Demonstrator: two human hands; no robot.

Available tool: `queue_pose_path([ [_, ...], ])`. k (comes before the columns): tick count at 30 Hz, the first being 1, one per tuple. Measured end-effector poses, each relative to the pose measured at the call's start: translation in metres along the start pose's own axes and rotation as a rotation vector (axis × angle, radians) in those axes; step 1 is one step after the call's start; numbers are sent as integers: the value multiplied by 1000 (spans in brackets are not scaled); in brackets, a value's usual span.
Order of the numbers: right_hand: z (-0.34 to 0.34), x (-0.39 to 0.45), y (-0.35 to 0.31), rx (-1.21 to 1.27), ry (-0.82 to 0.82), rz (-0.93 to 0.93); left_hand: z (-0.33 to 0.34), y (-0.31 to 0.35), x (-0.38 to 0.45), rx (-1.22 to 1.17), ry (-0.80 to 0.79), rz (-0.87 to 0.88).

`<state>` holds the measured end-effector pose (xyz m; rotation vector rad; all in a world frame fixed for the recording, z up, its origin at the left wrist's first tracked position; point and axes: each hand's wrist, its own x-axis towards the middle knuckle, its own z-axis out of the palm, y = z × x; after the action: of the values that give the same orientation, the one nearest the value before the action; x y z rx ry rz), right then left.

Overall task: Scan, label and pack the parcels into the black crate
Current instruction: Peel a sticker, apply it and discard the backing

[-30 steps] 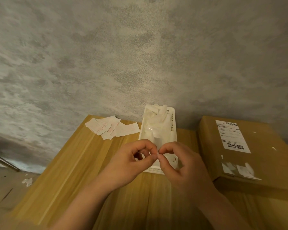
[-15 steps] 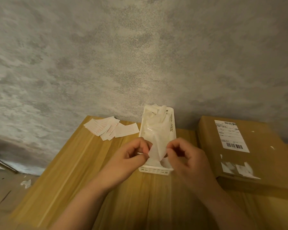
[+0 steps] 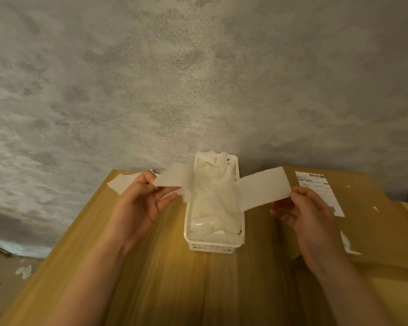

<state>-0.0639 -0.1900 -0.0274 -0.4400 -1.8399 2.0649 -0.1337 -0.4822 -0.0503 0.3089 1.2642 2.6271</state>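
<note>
Two hands have parted; our left hand pinches translucent backing, right hand a white label, either side of the white basket holding peeled backings.

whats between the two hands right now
In the head view, the white plastic basket, full of crumpled backing paper, sits on the table between the left hand and right hand, each pinching a paper piece.

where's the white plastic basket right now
In the head view, the white slotted plastic basket sits mid-table on the wooden tabletop, between both hands, left of the brown cardboard parcel.
</note>
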Motion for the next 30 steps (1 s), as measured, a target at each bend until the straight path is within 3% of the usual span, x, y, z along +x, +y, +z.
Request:
queue_pose_path([
  [6,-12,13,2,5,70,-36,7,12,41,291,159,68],
  [13,-7,15,-1,-55,71,-86,50,-16,116,1143,54,100],
  [20,-5,15,-3,-75,90,-92,48,-49,160,1449,9,110],
  [30,-4,14,2,-74,63,-85,39,-54,162,1833,108,243],
])
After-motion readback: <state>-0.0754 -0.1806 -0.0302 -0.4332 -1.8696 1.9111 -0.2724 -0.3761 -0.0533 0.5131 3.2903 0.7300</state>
